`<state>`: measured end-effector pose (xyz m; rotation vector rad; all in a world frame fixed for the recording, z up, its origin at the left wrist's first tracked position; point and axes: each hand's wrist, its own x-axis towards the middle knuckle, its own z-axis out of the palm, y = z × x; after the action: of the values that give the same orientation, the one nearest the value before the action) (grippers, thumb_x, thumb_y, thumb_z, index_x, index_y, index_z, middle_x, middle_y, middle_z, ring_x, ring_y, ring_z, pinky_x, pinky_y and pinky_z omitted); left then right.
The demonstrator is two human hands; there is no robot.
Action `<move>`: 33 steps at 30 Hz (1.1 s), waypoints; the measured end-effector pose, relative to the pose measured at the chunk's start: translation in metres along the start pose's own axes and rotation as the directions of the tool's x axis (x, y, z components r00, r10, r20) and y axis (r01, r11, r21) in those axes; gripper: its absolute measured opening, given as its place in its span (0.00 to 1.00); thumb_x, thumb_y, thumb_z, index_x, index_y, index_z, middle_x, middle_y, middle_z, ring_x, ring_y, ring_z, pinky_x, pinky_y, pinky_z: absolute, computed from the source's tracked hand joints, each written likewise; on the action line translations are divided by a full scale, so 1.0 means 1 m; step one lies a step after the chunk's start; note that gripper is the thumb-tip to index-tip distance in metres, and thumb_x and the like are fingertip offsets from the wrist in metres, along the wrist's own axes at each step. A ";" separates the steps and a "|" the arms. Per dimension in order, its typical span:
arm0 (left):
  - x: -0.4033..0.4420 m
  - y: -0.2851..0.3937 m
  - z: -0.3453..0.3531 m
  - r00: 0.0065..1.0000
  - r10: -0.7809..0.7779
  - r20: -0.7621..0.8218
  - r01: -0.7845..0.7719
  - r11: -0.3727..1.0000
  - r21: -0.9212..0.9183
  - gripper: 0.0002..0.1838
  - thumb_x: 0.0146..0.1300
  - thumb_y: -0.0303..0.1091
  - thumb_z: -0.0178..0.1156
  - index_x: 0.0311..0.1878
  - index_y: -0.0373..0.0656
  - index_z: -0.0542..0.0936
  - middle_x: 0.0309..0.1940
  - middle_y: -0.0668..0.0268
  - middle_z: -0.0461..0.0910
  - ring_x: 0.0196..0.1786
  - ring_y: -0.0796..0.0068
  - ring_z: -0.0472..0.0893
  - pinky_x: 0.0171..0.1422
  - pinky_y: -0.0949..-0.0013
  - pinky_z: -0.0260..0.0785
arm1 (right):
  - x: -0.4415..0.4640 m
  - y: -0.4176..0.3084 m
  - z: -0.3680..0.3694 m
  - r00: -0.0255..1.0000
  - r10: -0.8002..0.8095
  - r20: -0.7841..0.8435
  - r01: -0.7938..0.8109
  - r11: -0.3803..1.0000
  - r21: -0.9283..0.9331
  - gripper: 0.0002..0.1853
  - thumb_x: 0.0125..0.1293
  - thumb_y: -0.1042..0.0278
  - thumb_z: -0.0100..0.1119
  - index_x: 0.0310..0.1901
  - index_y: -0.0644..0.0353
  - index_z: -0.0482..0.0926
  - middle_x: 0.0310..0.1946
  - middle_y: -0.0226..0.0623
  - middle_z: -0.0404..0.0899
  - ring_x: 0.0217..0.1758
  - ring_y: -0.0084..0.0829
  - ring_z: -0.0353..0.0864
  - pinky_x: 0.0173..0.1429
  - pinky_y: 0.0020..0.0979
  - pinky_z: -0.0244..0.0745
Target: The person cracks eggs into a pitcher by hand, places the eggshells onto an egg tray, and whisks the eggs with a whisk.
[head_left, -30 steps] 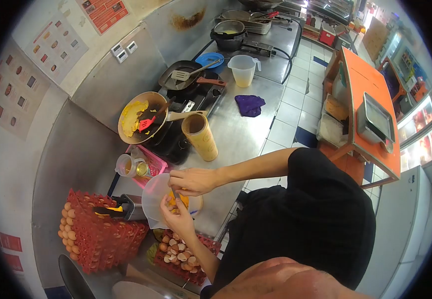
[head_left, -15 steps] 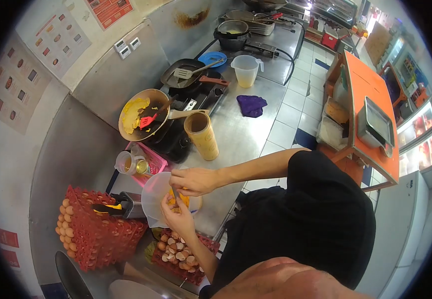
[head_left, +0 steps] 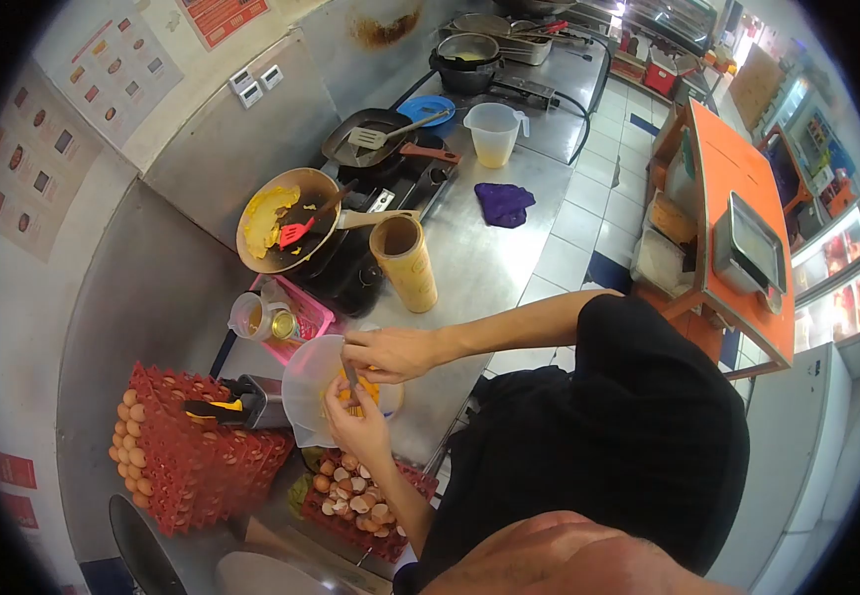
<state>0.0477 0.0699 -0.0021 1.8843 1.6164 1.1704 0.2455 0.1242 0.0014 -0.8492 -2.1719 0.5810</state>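
Over a translucent plastic jug (head_left: pixel 303 389) holding orange-yellow egg yolk (head_left: pixel 368 385), my two hands are close together. My right hand (head_left: pixel 390 354) is closed, fingers bent down, around a narrow grey knife (head_left: pixel 352 376) whose blade points toward the other hand. My left hand (head_left: pixel 358 424) is curled just below it, fingertips pinched near the blade; what they hold is hidden. Beside my left forearm, a red egg tray (head_left: pixel 350 531) carries cracked eggshells (head_left: pixel 355 496).
Stacked red trays (head_left: pixel 202 466) with whole eggs (head_left: pixel 128 441) stand left. Farther on are a pan (head_left: pixel 251 256) of cooked egg with a red spatula (head_left: pixel 293 235), an upright cardboard tube (head_left: pixel 408 273), a pink basket (head_left: pixel 319 315), a purple cloth (head_left: pixel 504 203) and a measuring jug (head_left: pixel 494 134).
Both hands stay over the jug with almost the same grip. The view has shifted slightly, and the hands have moved only a little.
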 end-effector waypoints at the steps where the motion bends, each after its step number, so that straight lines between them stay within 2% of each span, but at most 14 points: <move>1: 0.002 0.001 -0.001 1.000 0.017 -0.009 -0.017 1.000 0.007 0.18 0.74 0.31 0.70 0.64 0.40 0.83 0.54 0.58 0.88 0.38 0.61 0.86 0.49 0.54 0.77 | 0.003 0.002 -0.001 0.999 -0.046 -0.001 0.046 0.999 -0.003 0.14 0.78 0.65 0.63 0.56 0.61 0.72 0.53 0.46 0.73 0.49 0.53 0.85 0.48 0.53 0.82; 4: 0.001 0.003 -0.002 1.000 0.009 -0.018 -0.009 1.000 -0.019 0.18 0.74 0.31 0.70 0.64 0.40 0.83 0.53 0.58 0.88 0.38 0.61 0.86 0.49 0.54 0.76 | 0.002 -0.002 0.002 0.999 0.044 0.009 -0.045 0.998 0.034 0.15 0.77 0.65 0.63 0.56 0.61 0.71 0.52 0.46 0.74 0.47 0.54 0.85 0.48 0.53 0.83; 7: 0.002 0.004 -0.004 0.999 -0.047 0.024 0.047 0.999 -0.007 0.21 0.74 0.34 0.73 0.66 0.39 0.84 0.57 0.57 0.89 0.42 0.60 0.87 0.51 0.57 0.79 | 0.001 -0.002 0.002 0.999 0.033 0.042 -0.033 0.999 0.002 0.15 0.77 0.65 0.64 0.56 0.60 0.71 0.51 0.46 0.74 0.47 0.54 0.85 0.48 0.53 0.83; 10: 0.001 0.003 -0.004 0.998 -0.059 0.020 0.059 0.998 -0.026 0.21 0.74 0.33 0.72 0.66 0.39 0.84 0.57 0.57 0.89 0.41 0.60 0.86 0.51 0.57 0.79 | 0.008 -0.019 -0.006 0.999 0.045 -0.030 -0.042 0.996 0.076 0.15 0.77 0.65 0.64 0.55 0.60 0.71 0.52 0.46 0.74 0.47 0.54 0.86 0.49 0.54 0.83; 13: 0.000 -0.001 -0.005 0.999 -0.042 0.031 0.042 0.999 -0.024 0.21 0.74 0.32 0.71 0.67 0.39 0.83 0.57 0.57 0.89 0.42 0.59 0.86 0.50 0.57 0.79 | 0.000 -0.005 0.004 0.990 0.119 0.075 -0.117 0.992 -0.037 0.16 0.77 0.65 0.64 0.57 0.60 0.71 0.54 0.46 0.74 0.48 0.55 0.86 0.49 0.54 0.84; 16: -0.001 0.000 -0.007 0.998 -0.060 0.035 0.061 0.998 -0.029 0.24 0.75 0.30 0.70 0.71 0.40 0.81 0.58 0.57 0.88 0.46 0.61 0.88 0.52 0.58 0.80 | 0.005 -0.012 0.006 0.997 0.068 -0.025 -0.069 0.997 -0.046 0.16 0.78 0.64 0.64 0.58 0.59 0.72 0.57 0.47 0.73 0.48 0.56 0.86 0.50 0.53 0.85; 19: -0.003 0.005 -0.005 0.997 -0.069 -0.024 0.061 0.966 -0.250 0.28 0.74 0.27 0.71 0.75 0.41 0.79 0.64 0.56 0.83 0.54 0.59 0.90 0.51 0.58 0.83 | 0.024 -0.015 0.018 0.992 -0.006 -0.122 0.020 0.993 0.113 0.19 0.79 0.61 0.66 0.60 0.61 0.72 0.56 0.49 0.79 0.49 0.51 0.89 0.51 0.49 0.86; 20: -0.002 0.004 -0.006 0.998 -0.066 -0.010 0.060 0.962 -0.267 0.29 0.74 0.26 0.71 0.76 0.41 0.79 0.66 0.55 0.82 0.57 0.57 0.89 0.53 0.57 0.84 | 0.029 -0.013 0.020 0.994 0.111 -0.009 -0.106 0.970 0.217 0.19 0.79 0.61 0.66 0.61 0.63 0.73 0.56 0.50 0.81 0.50 0.51 0.89 0.53 0.48 0.86; 22: 0.000 -0.001 -0.012 0.998 -0.056 0.011 0.057 0.953 -0.298 0.30 0.73 0.23 0.70 0.78 0.40 0.78 0.70 0.53 0.79 0.63 0.54 0.88 0.58 0.55 0.87 | 0.040 -0.008 0.022 0.925 0.289 0.247 -0.366 0.853 0.372 0.21 0.80 0.59 0.67 0.63 0.66 0.75 0.55 0.54 0.84 0.53 0.51 0.89 0.57 0.47 0.85; 25: 0.001 -0.019 -0.022 0.996 -0.090 0.003 0.087 0.955 -0.282 0.29 0.73 0.22 0.70 0.76 0.38 0.79 0.72 0.51 0.77 0.65 0.50 0.88 0.62 0.53 0.88 | 0.045 0.007 0.030 0.967 0.112 0.230 -0.207 0.871 0.446 0.23 0.77 0.60 0.68 0.63 0.69 0.79 0.51 0.56 0.88 0.54 0.49 0.90 0.58 0.44 0.85; 28: 0.005 -0.008 -0.030 0.997 -0.079 -0.023 0.073 0.976 -0.204 0.26 0.72 0.21 0.71 0.73 0.35 0.81 0.70 0.51 0.78 0.65 0.52 0.88 0.63 0.53 0.88 | 0.053 0.006 0.024 0.959 0.084 0.271 -0.190 0.900 0.393 0.21 0.75 0.62 0.67 0.60 0.70 0.83 0.51 0.56 0.88 0.54 0.53 0.90 0.59 0.43 0.85; 31: 0.007 -0.015 -0.031 0.998 -0.067 0.009 0.068 0.976 -0.206 0.24 0.71 0.21 0.72 0.69 0.33 0.83 0.68 0.52 0.80 0.65 0.53 0.88 0.64 0.54 0.88 | 0.057 0.010 0.030 0.944 0.031 0.329 -0.122 0.958 0.260 0.21 0.73 0.61 0.68 0.58 0.70 0.83 0.51 0.58 0.88 0.55 0.55 0.90 0.61 0.46 0.85; 33: 0.008 -0.025 -0.022 0.999 -0.017 -0.043 0.007 0.970 -0.242 0.22 0.69 0.21 0.73 0.66 0.32 0.84 0.66 0.52 0.82 0.64 0.54 0.88 0.65 0.55 0.88 | 0.053 0.020 0.039 0.949 0.016 0.316 -0.080 0.978 0.190 0.20 0.72 0.61 0.68 0.56 0.70 0.84 0.51 0.58 0.89 0.56 0.56 0.90 0.61 0.48 0.85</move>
<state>0.0154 0.0791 -0.0054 1.7028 1.4315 1.3470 0.1963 0.1706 -0.0116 -0.7414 -2.3268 1.0016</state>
